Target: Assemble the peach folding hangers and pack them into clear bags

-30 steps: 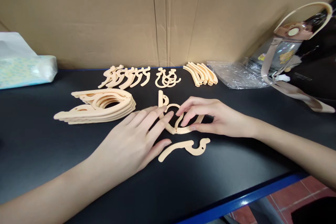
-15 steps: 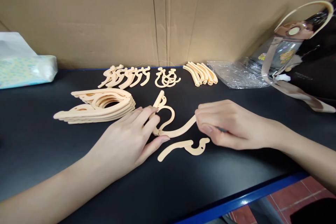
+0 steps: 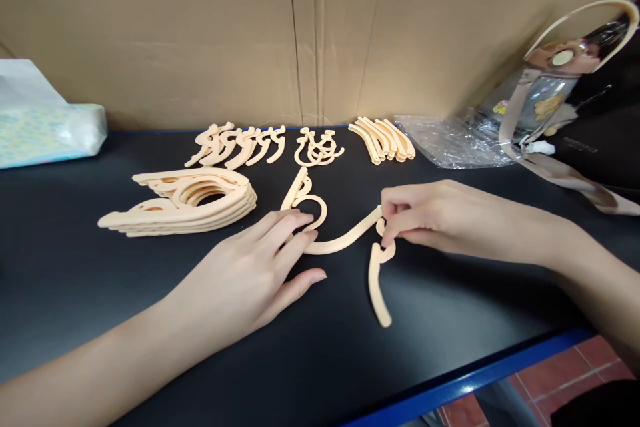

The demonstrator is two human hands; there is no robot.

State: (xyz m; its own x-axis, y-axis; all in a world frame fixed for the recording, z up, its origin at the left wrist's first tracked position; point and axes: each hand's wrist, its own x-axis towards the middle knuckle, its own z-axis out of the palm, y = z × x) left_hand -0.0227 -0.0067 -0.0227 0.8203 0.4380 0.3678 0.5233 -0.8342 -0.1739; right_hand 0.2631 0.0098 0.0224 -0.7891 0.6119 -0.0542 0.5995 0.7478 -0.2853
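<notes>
On the black table (image 3: 75, 280) my left hand (image 3: 250, 273) lies flat with its fingers stretched out, fingertips pressing a peach plastic hook piece (image 3: 305, 203) where it meets a long curved arm (image 3: 345, 237). My right hand (image 3: 425, 217) is closed in a pinch on the hooked end of a second curved arm piece (image 3: 377, 280), right at the far tip of the long arm. That second piece points down toward the table's front edge.
Behind the hands lie a stack of assembled peach hangers (image 3: 187, 203), a row of small arm pieces (image 3: 237, 145), some hook pieces (image 3: 317, 147) and a bundle of curved strips (image 3: 383, 139). A tissue pack (image 3: 47, 130) is far left; a plastic bag (image 3: 450, 140) and a strapped bottle (image 3: 545, 97) far right. A cardboard wall (image 3: 200, 33) stands behind.
My right hand let go of the long arm's end, took the loose curved piece from the table and swung it upright against that end. My left hand stayed on the hook joint.
</notes>
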